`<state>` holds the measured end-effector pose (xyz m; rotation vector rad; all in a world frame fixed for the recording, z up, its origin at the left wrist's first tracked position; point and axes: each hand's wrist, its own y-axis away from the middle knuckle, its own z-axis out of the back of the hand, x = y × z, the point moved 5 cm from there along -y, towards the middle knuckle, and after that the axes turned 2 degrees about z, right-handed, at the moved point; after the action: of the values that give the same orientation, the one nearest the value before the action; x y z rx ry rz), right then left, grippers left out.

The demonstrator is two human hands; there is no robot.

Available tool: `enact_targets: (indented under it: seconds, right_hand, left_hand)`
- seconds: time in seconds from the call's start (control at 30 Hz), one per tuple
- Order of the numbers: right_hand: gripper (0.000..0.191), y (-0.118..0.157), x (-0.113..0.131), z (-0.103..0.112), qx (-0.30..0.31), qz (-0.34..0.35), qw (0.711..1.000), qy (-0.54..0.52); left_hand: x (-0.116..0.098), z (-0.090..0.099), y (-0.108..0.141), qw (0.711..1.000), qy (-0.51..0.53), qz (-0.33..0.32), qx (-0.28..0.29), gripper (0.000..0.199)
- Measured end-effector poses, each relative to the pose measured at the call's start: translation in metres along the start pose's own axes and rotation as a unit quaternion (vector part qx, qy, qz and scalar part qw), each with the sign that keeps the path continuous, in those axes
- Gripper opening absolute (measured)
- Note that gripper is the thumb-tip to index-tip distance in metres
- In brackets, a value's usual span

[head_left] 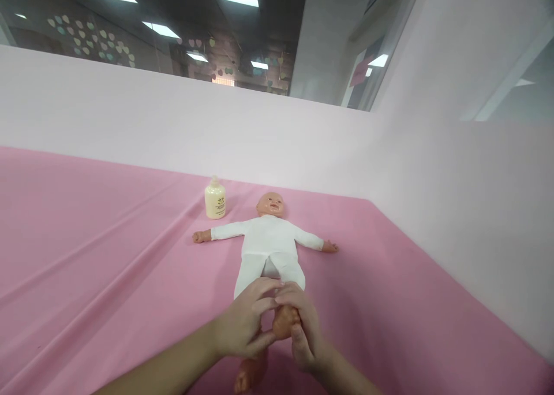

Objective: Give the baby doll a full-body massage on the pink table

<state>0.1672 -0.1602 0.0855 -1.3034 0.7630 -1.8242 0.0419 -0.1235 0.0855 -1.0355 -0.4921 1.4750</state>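
A baby doll (272, 236) with a cloth body in white lies on its back, head away from me and arms spread. One of its feet (285, 322) is raised between my two hands. My left hand (246, 317) closes on that foot from the left, thumb at its lower edge and fingers over the top. From the right, my right hand (303, 323) wraps round the same foot, its thumb against the side. The doll's other foot (251, 373) rests below my left wrist, partly hidden by it.
A pale yellow pump bottle (215, 198) stands beside the doll's head on the left. Pink cloth (130, 268) with creases covers the surface. A white wall (194, 123) with a window (173, 37) rises behind, and another white wall (467, 198) borders the right side.
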Motion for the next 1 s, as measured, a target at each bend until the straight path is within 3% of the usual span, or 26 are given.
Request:
enact_targets:
  seconds: [0.1,0.37,1.0]
  right_hand:
    - [0.040,-0.0033,0.0036,0.0011,-0.008,0.007,1.000,0.016]
    - [0.053,-0.0047,0.0052,-0.0012,-0.022,0.015,0.999,0.020]
    - [0.058,0.0013,0.0014,-0.0029,-0.016,0.037,0.997,0.063]
  left_hand:
    - [-0.0004,0.0002,0.0005,1.000,0.012,-0.021,-0.013,0.062]
    - [0.0036,0.0016,0.0034,0.999,0.035,-0.004,-0.030,0.056]
    - [0.0077,0.0016,0.0079,0.998,0.064,0.008,-0.023,0.059]
